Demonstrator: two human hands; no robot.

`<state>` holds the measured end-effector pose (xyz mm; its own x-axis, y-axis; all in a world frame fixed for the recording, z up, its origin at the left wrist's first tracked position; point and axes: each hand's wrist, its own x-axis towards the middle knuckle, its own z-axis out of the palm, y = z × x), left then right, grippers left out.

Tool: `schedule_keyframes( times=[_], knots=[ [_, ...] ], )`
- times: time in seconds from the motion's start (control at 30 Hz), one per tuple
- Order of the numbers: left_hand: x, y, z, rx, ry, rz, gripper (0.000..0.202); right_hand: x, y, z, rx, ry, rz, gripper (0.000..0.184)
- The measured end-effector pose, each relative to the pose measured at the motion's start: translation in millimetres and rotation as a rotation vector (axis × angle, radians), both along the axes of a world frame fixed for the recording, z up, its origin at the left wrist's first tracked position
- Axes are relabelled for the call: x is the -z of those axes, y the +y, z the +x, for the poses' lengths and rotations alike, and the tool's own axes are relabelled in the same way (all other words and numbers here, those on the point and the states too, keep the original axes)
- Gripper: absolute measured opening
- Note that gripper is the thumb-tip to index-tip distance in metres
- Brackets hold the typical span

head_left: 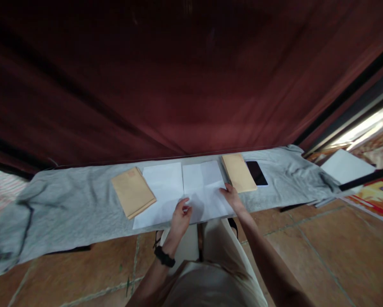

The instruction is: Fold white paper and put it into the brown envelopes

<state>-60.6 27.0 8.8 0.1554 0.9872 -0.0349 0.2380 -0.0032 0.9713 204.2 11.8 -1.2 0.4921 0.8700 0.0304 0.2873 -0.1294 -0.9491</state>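
A white sheet of paper [207, 181] with crossing fold creases lies in front of me, and another white sheet [162, 187] lies beside it on the left. My right hand [232, 198] grips the creased sheet at its right edge, thumb on top. Over that sheet's lower left edge is my left hand [181, 216], its fingers loosely bent and apart, with nothing visible in them. A stack of brown envelopes [134, 192] overlaps the left sheet. More brown envelopes [239, 172] lie just beyond my right hand.
A dark-screened phone [256, 172] lies right of the envelopes. Grey cloth [73, 200] covers the long narrow bench. Behind it hangs a dark red curtain [191, 94]. At far right are a white sheet-like item [348, 167] and a red-and-yellow printed package [378, 196]. Tiles [306, 243] cover the floor.
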Motion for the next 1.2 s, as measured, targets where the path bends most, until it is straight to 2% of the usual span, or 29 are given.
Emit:
schedule_keyframes(
  times=[0.17, 0.27, 0.37, 0.47, 0.6, 0.7, 0.8, 0.9, 0.93, 1.0, 1.1, 1.2],
  knots=[
    [3.4, 7.6, 7.2, -0.058, -0.083, -0.059, 0.037, -24.2, -6.2, 4.5, -0.028, 0.068, 0.025, 0.029],
    [-1.4, 16.9, 11.7, -0.114, -0.11, -0.095, 0.037, -43.6, -12.4, 7.2, -0.049, 0.171, 0.05, 0.032],
    [-15.8, 25.2, 17.7, -0.136, -0.165, -0.104, 0.04, -62.1, -21.3, 10.0, -0.049, 0.284, 0.064, 0.036],
    [-37.2, 28.8, 24.0, -0.136, -0.259, -0.143, 0.052, -75.1, -30.4, 9.5, -0.061, 0.417, 0.056, 0.04],
    [-63.1, 32.3, 29.2, -0.022, -0.438, -0.259, 0.057, -84.8, -39.5, 3.8, -0.053, 0.53, 0.06, 0.042],
    [-72.6, 39.1, 29.5, 0.064, -0.498, -0.284, 0.055, -97.1, -44.0, 2.4, -0.025, 0.492, 0.073, 0.042],
    [-76.8, 44.0, 30.2, -0.012, -0.409, -0.256, 0.053, -121.5, -47.5, 2.3, -0.025, 0.331, 0.109, 0.041],
    [-86.5, 37.6, 36.5, -0.149, -0.34, -0.17, 0.058, -152.0, -51.5, -8.4, 0.002, -0.041, 0.208, 0.036],
    [-92.3, 32.6, 40.2, -0.141, -0.365, -0.151, 0.061, -160.8, -53.1, -16.4, 0.006, -0.181, 0.226, 0.035],
    [-106.7, 20.5, 48.9, -0.036, -0.479, -0.154, 0.062, -172.9, -56.1, -38.7, 0.01, -0.449, 0.234, 0.037],
    [-127.8, 5.4, 60.7, 0.105, -0.701, -0.224, 0.058, -174.7, -59.4, -80.2, -0.156, -0.723, 0.214, 0.045],
    [-137.1, 0.5, 64.3, 0.013, -0.787, -0.293, 0.051, -163.7, -61.4, -114.7, -0.275, -0.846, 0.189, 0.043]
  ],
)
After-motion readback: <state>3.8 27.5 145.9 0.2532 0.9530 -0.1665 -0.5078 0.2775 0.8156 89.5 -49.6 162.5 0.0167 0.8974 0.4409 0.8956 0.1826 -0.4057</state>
